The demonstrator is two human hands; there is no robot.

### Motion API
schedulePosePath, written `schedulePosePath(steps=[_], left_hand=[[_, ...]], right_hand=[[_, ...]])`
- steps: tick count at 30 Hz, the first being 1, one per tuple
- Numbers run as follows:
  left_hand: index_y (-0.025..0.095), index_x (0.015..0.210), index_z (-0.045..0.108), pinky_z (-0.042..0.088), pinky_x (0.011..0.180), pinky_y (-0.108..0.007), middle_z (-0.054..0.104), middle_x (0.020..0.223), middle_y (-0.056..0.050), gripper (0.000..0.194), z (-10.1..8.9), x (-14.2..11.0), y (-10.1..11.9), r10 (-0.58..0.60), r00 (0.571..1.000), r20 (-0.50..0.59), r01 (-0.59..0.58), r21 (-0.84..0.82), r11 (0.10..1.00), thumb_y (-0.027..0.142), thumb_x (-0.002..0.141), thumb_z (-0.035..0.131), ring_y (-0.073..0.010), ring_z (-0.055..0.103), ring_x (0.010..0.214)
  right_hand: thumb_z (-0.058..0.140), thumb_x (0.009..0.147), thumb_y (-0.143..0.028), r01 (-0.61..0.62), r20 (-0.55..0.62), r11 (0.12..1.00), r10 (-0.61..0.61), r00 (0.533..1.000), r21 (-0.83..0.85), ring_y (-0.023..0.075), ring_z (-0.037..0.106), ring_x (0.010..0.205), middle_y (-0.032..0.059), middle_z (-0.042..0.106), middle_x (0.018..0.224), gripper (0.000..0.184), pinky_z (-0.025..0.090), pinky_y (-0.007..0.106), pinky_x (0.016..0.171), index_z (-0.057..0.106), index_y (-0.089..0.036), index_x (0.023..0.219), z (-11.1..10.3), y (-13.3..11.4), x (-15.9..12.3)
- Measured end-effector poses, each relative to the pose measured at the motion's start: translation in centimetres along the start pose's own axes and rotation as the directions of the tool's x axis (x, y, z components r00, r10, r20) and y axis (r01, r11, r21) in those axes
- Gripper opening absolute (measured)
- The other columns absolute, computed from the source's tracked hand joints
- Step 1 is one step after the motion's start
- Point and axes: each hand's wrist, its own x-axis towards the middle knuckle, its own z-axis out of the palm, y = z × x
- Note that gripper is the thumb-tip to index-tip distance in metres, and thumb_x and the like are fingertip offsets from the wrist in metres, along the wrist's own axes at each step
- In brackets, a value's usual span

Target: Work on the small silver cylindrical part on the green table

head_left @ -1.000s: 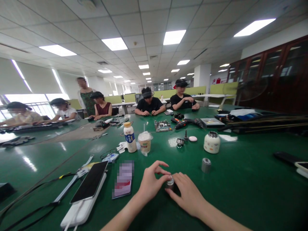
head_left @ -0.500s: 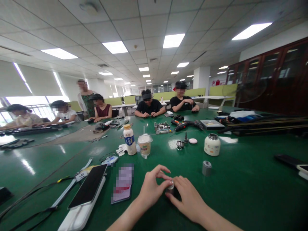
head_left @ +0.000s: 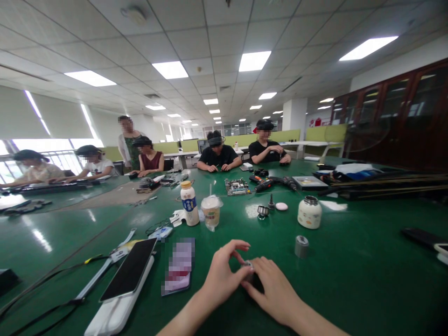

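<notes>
A small grey metal cylinder stands on the green table in front of me, mostly covered by my fingers. My left hand is closed on its top, thumb against the upper edge and the other fingers arched above. Around its side curls my right hand, thumb low at the front and fingers behind. A second grey metal cylinder stands upright to the right, apart from both hands. Behind that one is a cream jar with an open metal neck.
Left of my hands lie a purple phone-shaped item and a black-screened phone on a white power bank. A bottle and a lidded cup stand ahead. Farther off are a circuit board, power tools and seated people.
My left fingertips have shifted slightly over the cylinder's top, covering more of it. My right hand keeps its hold. The whole view has tilted up a little.
</notes>
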Motion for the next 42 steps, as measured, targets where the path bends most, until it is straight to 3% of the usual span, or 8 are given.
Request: schedulePosePath(steps=[4, 7, 12, 16, 21, 29, 34, 42], left_hand=[[0.022, 0.116, 0.059, 0.053, 0.087, -0.034, 0.066, 0.117, -0.006, 0.051, 0.0, -0.2, 0.2, 0.006, 0.998, 0.068, 0.003, -0.122, 0.993, 0.0, 0.07, 0.057, -0.0202, 0.069, 0.091], [0.024, 0.119, 0.059, 0.048, 0.094, -0.038, 0.068, 0.114, -0.006, 0.054, -0.2, -0.3, 0.4, 0.026, 0.999, 0.047, -0.024, -0.033, 0.999, 0.003, 0.069, 0.062, -0.0247, 0.064, 0.103], [0.021, 0.109, 0.06, 0.054, 0.079, -0.033, 0.07, 0.108, -0.005, 0.044, 0.3, -0.1, 0.1, -0.049, 0.999, -0.009, 0.048, -0.052, 0.998, 0.005, 0.069, 0.067, -0.018, 0.071, 0.076], [0.022, 0.112, 0.056, 0.055, 0.079, -0.033, 0.07, 0.112, -0.007, 0.045, -0.1, 0.2, -0.1, -0.061, 0.998, -0.015, 0.059, -0.106, 0.993, 0.007, 0.071, 0.067, -0.0191, 0.074, 0.079], [0.022, 0.113, 0.054, 0.055, 0.079, -0.035, 0.071, 0.108, -0.006, 0.044, -1.3, 0.7, -2.9, -0.112, 0.985, -0.131, 0.109, -0.031, 0.994, 0.012, 0.073, 0.068, -0.0202, 0.075, 0.078], [0.022, 0.113, 0.057, 0.053, 0.079, -0.034, 0.075, 0.099, -0.004, 0.048, -1.4, 0.1, -7.3, -0.188, 0.977, -0.1, 0.195, 0.067, 0.978, 0.016, 0.068, 0.074, -0.0213, 0.072, 0.085], [0.022, 0.104, 0.06, 0.05, 0.078, -0.035, 0.077, 0.075, 0.0, 0.037, -1.4, 0.1, -6.5, -0.184, 0.976, -0.112, 0.2, 0.147, 0.969, 0.024, 0.071, 0.076, -0.0229, 0.072, 0.078], [0.02, 0.111, 0.056, 0.049, 0.075, -0.03, 0.079, 0.083, -0.003, 0.041, -1.0, 0.7, -1.4, -0.137, 0.991, -0.005, 0.136, -0.108, 0.985, 0.024, 0.075, 0.076, -0.0228, 0.074, 0.082]], right_hand=[[0.06, 0.089, -0.03, 0.007, -0.009, 1.0, -0.007, 1.0, -0.02, 0.0265, 0.058, 0.091, 0.0068, 0.065, 0.099, 0.015, 0.045, 0.039, 0.08, 0.06, -0.02, 0.101, 0.1, 0.2, 0.0], [0.06, 0.089, -0.029, 0.023, -0.013, 1.0, -0.023, 1.0, -0.012, 0.0262, 0.059, 0.093, 0.0065, 0.066, 0.1, 0.017, 0.044, 0.04, 0.085, 0.06, -0.021, 0.103, 0.1, 0.2, 0.0], [0.061, 0.089, -0.029, -0.005, 0.002, 1.0, 0.005, 1.0, -0.008, 0.0269, 0.058, 0.093, 0.0066, 0.066, 0.1, 0.018, 0.045, 0.041, 0.083, 0.061, -0.021, 0.105, 0.0, 0.1, 0.1], [0.061, 0.089, -0.03, -0.008, 0.005, 1.0, 0.008, 1.0, -0.015, 0.0265, 0.057, 0.09, 0.0065, 0.065, 0.098, 0.015, 0.045, 0.039, 0.079, 0.061, -0.02, 0.1, -0.1, 0.0, 0.1], [0.06, 0.09, -0.033, -0.01, -0.003, 0.999, 0.01, 1.0, -0.031, 0.0258, 0.058, 0.089, 0.0062, 0.065, 0.097, 0.017, 0.045, 0.039, 0.08, 0.06, -0.02, 0.101, -0.2, -0.1, 0.0], [0.059, 0.091, -0.035, -0.019, 0.016, 0.999, 0.019, 1.0, -0.035, 0.0268, 0.057, 0.091, 0.0077, 0.065, 0.099, 0.019, 0.045, 0.04, 0.082, 0.06, -0.019, 0.101, -0.3, -0.2, 0.1], [0.059, 0.091, -0.036, -0.017, 0.027, 0.999, 0.018, 0.999, -0.038, 0.0271, 0.058, 0.093, 0.0074, 0.065, 0.1, 0.02, 0.045, 0.041, 0.083, 0.06, -0.019, 0.102, -0.4, -0.2, 0.0], [0.06, 0.09, -0.033, 0.001, 0.015, 1.0, 0.0, 1.0, -0.023, 0.0262, 0.057, 0.091, 0.0069, 0.065, 0.098, 0.019, 0.044, 0.039, 0.081, 0.06, -0.019, 0.104, -0.4, -0.1, 0.0]])
